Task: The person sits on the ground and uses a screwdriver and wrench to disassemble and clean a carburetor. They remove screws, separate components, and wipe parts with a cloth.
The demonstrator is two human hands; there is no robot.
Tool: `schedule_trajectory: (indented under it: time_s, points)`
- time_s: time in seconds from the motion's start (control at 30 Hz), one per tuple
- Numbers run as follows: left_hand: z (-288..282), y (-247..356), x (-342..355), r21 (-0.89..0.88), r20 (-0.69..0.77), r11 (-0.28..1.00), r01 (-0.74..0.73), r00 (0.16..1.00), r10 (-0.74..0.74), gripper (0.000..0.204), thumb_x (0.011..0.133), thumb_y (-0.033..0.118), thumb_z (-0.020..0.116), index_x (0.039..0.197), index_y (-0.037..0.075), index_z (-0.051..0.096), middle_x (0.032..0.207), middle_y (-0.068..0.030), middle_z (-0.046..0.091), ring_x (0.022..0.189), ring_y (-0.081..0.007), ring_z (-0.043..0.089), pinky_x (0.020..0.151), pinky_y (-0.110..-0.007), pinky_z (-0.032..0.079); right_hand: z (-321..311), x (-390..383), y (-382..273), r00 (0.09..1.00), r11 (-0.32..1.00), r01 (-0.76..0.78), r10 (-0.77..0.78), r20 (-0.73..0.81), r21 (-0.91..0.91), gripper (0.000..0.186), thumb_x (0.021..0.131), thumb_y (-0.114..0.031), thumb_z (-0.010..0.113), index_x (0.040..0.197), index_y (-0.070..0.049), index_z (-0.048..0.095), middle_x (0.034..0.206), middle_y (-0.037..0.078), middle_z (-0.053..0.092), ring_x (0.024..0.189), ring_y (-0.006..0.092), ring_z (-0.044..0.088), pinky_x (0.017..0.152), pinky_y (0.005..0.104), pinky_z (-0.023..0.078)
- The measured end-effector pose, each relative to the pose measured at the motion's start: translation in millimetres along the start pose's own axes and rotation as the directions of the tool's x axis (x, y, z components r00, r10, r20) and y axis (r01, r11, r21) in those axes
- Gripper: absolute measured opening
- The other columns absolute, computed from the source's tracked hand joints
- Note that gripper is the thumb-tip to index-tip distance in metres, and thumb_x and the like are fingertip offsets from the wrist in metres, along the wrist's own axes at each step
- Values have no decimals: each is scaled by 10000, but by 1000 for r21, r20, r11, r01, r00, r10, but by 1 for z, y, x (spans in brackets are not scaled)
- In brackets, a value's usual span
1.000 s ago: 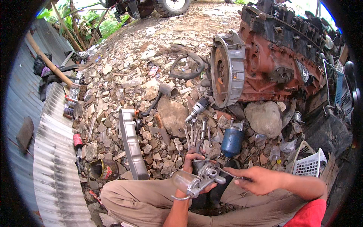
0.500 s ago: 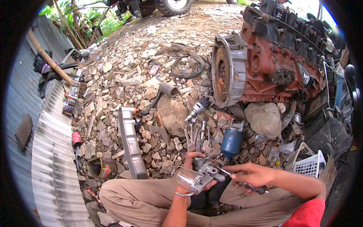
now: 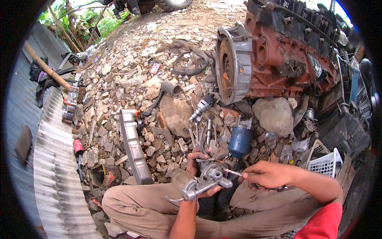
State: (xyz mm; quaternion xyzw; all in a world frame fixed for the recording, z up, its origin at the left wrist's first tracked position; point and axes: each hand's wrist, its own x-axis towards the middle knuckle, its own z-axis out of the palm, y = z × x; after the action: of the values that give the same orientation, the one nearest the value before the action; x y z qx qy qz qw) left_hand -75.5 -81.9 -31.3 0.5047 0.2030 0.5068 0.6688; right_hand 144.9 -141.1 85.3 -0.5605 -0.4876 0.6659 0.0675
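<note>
My left hand is closed around a silver metal housing with a cloudy clear bowl, held above my crossed legs. My right hand grips a screwdriver-like tool; its slim shaft reaches the housing, and its dark handle is largely hidden under my fingers. Just beyond lie several wrenches, a blue cylindrical canister, a silver cylindrical part and a long pressed-metal cover.
A rusty red engine block stands on stones at right, near white plastic baskets. Corrugated sheets border the rubble ground on the left, with an open tin, a bamboo pole and a rubber hose. A vehicle wheel is behind.
The view has shifted, so the surroundings sit higher and further left. The housing in my left hand has risen in view, and my right hand with the tool is higher than half a second ago.
</note>
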Motion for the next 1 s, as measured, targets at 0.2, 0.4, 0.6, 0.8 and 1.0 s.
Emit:
schedule_trajectory:
  time_s: [0.2,0.4,0.6,0.8,1.0]
  points:
    - [-7,13,0,227,146,968,-105,987,72,820,533,308,907,1157,103,416,1175,-149,421,1128,-267,494,968,-380,434,5,7,10,994,989,-33,18,106,143,317,1006,-293,481,1042,-8,614,682,32,552,589,142,556,534,317,462]
    - [3,12,-3,63,70,997,-38,997,33,837,546,298,898,1174,82,389,1219,-155,398,1114,-259,508,948,-385,470,33,-19,-10,905,781,66,-310,-292,-621,230,928,-177,529,1047,8,597,799,208,638,774,396,649,667,504,505]
    - [4,-3,-1,-177,-42,982,-60,998,54,932,567,344,908,1245,108,314,1282,-116,368,1079,-324,589,863,-460,570,6,-28,-21,945,868,213,-300,-132,-448,329,941,-213,534,1172,21,538,869,264,639,827,437,643,729,499,518]
    - [-4,2,3,-388,-102,921,-41,995,2,895,594,238,887,1276,119,320,1294,-114,374,1096,-356,581,811,-476,600,-6,-39,-26,974,973,225,-223,-37,54,418,1018,-261,469,1342,4,472,822,112,637,696,168,630,662,352,519]
    - [-8,7,2,-392,-115,916,-85,992,43,899,583,239,887,1267,98,322,1266,-131,378,1111,-362,573,847,-501,587,-1,-29,-37,1000,997,11,-12,14,80,444,1030,-276,436,1411,-49,430,762,81,606,577,125,549,556,320,478]
